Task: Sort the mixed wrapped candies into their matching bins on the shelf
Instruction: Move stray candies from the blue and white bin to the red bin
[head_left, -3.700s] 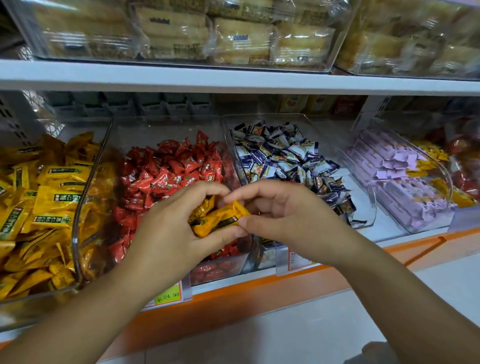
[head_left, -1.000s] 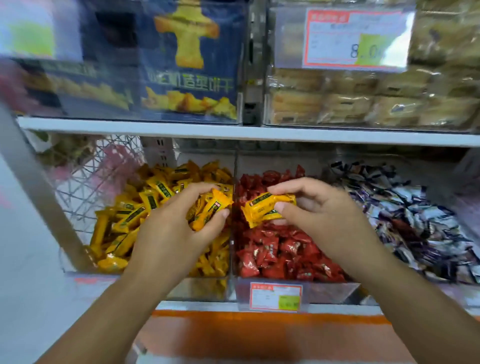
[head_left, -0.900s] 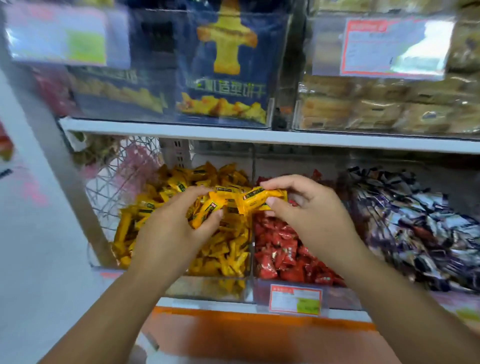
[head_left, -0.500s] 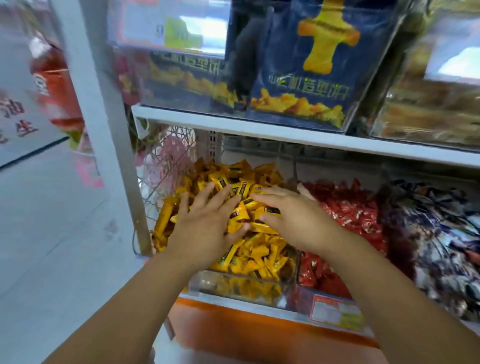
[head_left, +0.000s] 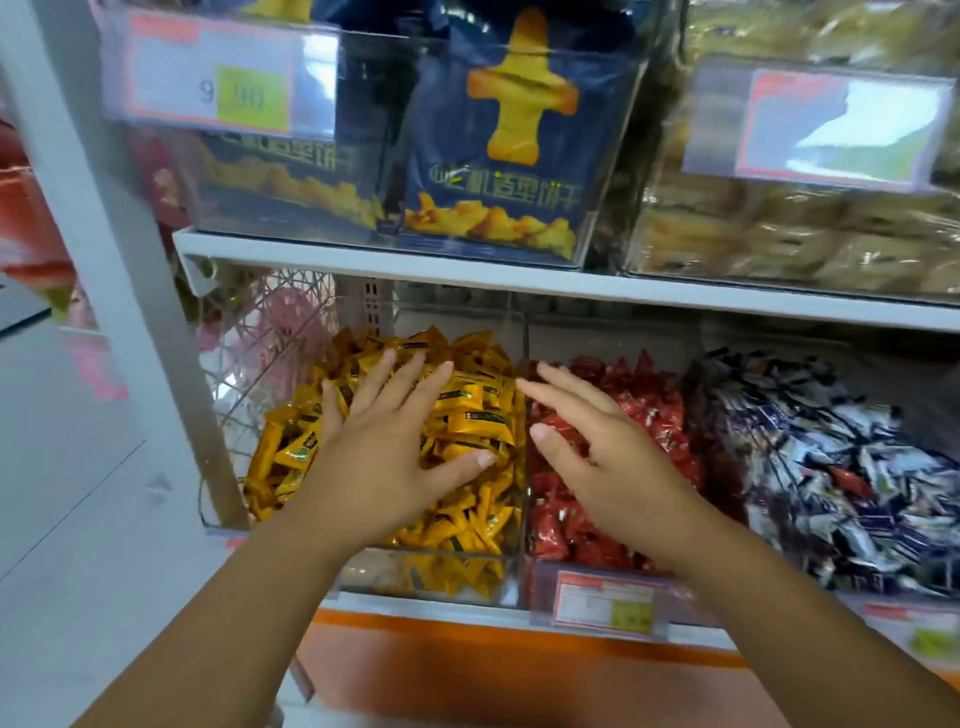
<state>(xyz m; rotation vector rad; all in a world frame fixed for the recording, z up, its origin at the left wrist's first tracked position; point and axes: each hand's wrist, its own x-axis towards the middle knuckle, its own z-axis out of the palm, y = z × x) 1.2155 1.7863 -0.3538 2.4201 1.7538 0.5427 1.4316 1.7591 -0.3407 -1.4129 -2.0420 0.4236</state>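
The left hand (head_left: 384, 462) lies spread, fingers straight, over the yellow wrapped candies (head_left: 467, 415) heaped in their clear bin (head_left: 441, 566). Just right of that bin, the right hand (head_left: 602, 457) hangs flat and empty above the red candies (head_left: 649, 395). Blue-and-white candies (head_left: 857, 467) sit farther right.

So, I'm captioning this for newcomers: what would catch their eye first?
Two bare hands with spread fingers: the left hand over the heaped yellow candies, the right hand over the red candies beside them. On the shelf above stands a dark blue biscuit pack with a yellow aeroplane shape, and blue-and-white candies lie at far right.
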